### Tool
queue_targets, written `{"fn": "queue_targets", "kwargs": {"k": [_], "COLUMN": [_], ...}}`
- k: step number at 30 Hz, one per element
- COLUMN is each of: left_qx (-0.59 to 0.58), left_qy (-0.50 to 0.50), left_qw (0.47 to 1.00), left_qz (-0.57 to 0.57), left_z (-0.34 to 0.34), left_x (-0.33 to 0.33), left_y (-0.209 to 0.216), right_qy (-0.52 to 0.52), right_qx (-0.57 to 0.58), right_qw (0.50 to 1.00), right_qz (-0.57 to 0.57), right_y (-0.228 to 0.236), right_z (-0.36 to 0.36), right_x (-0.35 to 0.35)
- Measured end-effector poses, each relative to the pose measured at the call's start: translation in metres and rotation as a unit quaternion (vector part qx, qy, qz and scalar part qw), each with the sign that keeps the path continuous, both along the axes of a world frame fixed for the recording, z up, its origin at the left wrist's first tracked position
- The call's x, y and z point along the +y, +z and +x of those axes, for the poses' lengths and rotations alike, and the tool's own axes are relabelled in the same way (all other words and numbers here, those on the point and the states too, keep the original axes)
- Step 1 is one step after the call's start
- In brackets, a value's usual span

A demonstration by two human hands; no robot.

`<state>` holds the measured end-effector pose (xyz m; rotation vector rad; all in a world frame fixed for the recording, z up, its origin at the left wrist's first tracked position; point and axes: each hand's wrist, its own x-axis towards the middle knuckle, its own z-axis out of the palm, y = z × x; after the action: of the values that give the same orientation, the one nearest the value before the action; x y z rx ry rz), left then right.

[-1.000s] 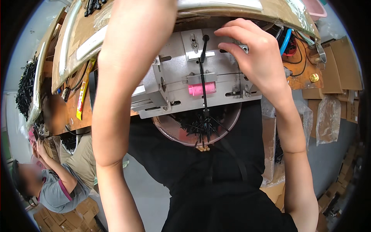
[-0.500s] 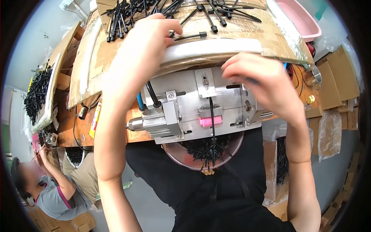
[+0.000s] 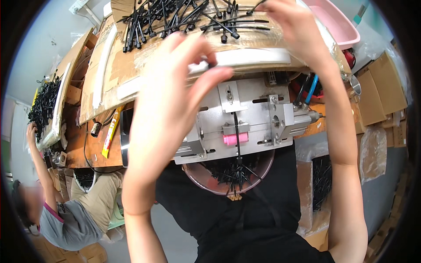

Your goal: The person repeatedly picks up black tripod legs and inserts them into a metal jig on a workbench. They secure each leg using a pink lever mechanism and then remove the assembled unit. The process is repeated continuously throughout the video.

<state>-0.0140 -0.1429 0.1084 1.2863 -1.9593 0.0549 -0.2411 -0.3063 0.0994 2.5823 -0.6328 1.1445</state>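
Note:
My left hand point(image 3: 171, 96), fingers curled and blurred, hovers over the left part of the metal fixture point(image 3: 258, 116). Something small and dark shows between its thumb and fingers. At the far side my right hand point(image 3: 302, 35) reaches over the cardboard-covered board, its fingertips closed on the end of a thin black stem point(image 3: 258, 6). A pile of similar black stems with knobbed ends point(image 3: 171, 17) lies on that board. Across the fixture's middle runs one black stem point(image 3: 237, 127), over a pink cylinder point(image 3: 235, 139), its near end above the bowl.
A translucent pink bowl point(image 3: 193, 175) of black parts sits below the fixture. White padding point(image 3: 258, 56) edges the board. A pink tub point(image 3: 335, 22) stands far right. To the left, another person point(image 3: 72, 215) reaches to a second heap of black stems point(image 3: 45, 103).
My right hand has moved from the fixture up and away to the stems. My left hand has come back toward the fixture. The other person's arm has lifted to their heap.

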Motion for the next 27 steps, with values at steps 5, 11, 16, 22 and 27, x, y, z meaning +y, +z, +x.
{"fn": "queue_targets", "kwargs": {"k": [5,11,16,22,27], "left_qx": [0.052,-0.034,-0.095,-0.104,-0.044], "left_qy": [0.062,0.069,0.075,0.074,0.073], "left_qw": [0.996,0.988,0.986,0.981,0.996], "left_qz": [0.031,0.134,0.118,0.144,-0.005], "left_z": [-0.018,-0.069,-0.077,-0.073,-0.033], "left_x": [0.094,0.118,0.105,0.105,0.027], "left_y": [-0.060,-0.127,-0.127,-0.120,-0.057], "right_qy": [-0.064,0.054,0.028,0.013,-0.005], "right_qx": [-0.234,-0.319,-0.294,-0.221,-0.118], "right_qw": [0.936,0.873,0.902,0.941,0.945], "right_qz": [0.254,0.366,0.315,0.255,0.304], "right_y": [0.006,-0.009,-0.014,-0.058,-0.111], "right_z": [-0.023,-0.046,-0.057,-0.020,-0.005], "right_x": [0.059,0.084,0.115,0.179,0.226]}}
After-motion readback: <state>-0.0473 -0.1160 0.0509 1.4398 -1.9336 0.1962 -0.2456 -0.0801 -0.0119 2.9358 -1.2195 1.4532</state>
